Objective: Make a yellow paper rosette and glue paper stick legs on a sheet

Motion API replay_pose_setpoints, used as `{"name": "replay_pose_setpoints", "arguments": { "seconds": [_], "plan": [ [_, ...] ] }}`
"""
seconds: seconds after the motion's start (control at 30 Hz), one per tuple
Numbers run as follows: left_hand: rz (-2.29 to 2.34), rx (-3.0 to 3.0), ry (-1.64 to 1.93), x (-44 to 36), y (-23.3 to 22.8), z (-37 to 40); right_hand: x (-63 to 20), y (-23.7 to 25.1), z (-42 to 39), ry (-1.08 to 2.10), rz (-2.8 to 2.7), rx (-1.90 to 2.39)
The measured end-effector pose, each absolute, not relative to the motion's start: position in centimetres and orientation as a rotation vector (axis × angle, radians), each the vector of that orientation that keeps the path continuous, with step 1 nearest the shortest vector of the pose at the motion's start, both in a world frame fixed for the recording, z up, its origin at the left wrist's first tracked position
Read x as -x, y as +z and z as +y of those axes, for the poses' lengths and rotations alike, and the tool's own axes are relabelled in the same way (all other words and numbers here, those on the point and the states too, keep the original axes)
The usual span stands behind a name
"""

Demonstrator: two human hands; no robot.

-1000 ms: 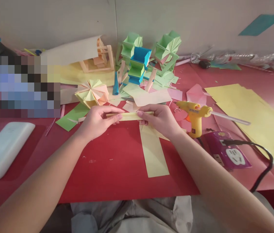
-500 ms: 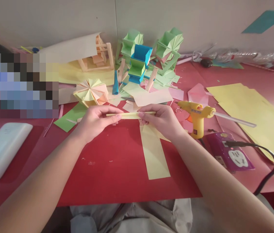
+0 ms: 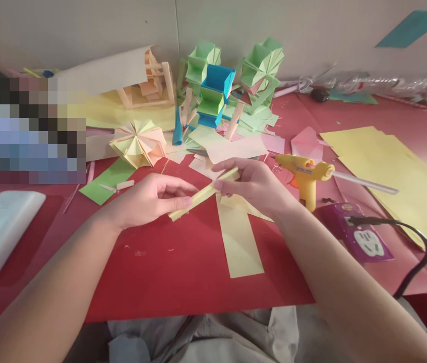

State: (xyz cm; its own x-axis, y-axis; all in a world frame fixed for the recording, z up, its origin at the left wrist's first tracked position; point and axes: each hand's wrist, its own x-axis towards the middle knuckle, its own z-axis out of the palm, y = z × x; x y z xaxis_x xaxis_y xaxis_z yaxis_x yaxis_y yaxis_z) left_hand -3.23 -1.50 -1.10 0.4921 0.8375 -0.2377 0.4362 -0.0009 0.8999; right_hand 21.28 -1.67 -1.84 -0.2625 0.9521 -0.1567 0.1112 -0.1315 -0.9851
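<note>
1. Folded yellow paper strip (image 3: 204,192): held slantwise above the red bench (image 3: 183,262), spanning both hands.
2. Left hand (image 3: 147,199): fingers pinching the strip's lower end.
3. Right hand (image 3: 251,184): fingertips pinching the upper end.
4. Glue gun (image 3: 306,174): just right of the right hand.

left hand (image 3: 148,199): showing bare, wearing no glove, ring or watch
right hand (image 3: 253,184): also showing bare, nails looking short and plain
forearms: showing uncovered up to the frame's bottom edge, no sleeves appearing
lap clothing (image 3: 201,338): wearing pale grey, creased fabric, showing below the table's near edge
</note>
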Motion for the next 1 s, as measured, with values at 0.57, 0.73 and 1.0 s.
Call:
{"name": "replay_pose_setpoints", "arguments": {
  "seconds": [0.57,0.73,1.0],
  "plan": [
    [1.118,-1.513,0.484,1.0,-2.0,-3.7,-19.2,-2.1,-2.8,1.476,-1.380,1.244],
    [1.199,-1.981,0.492,1.9,-1.6,-3.2,-19.0,-2.1,-2.8,1.484,-1.574,1.303],
    [1.138,-2.450,0.321,2.1,-2.2,-3.0,-17.9,-3.0,-2.8,1.384,-1.629,1.436]
  ]
}}
